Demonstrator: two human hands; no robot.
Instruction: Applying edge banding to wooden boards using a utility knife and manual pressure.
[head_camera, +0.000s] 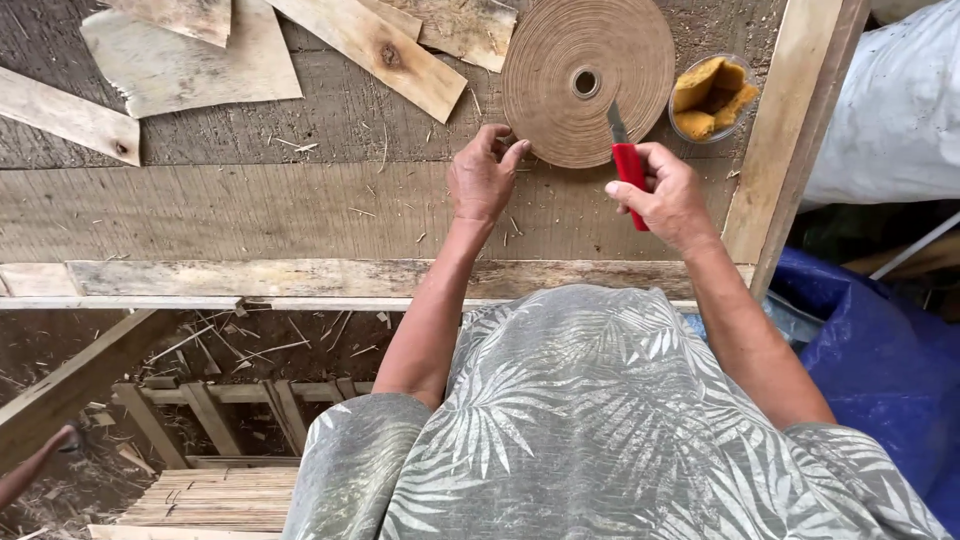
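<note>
My left hand (482, 178) rests on the wooden workbench (250, 210), its fingertips touching the near edge of a big flat roll of brown tape-like strip (560, 50). In my right hand (665, 200) I grip a red-handled utility knife (628, 170); its short blade points up over the roll's lower right edge. The roll lies flat with a small hole at its centre.
A clear cup of yellow-brown sponge pieces (712, 97) stands right of the roll. Wood offcuts (190, 60) lie at the back left. A timber rail (795, 120) borders the bench on the right, with blue sheeting (880, 370) beyond. Slats (215, 495) lie below.
</note>
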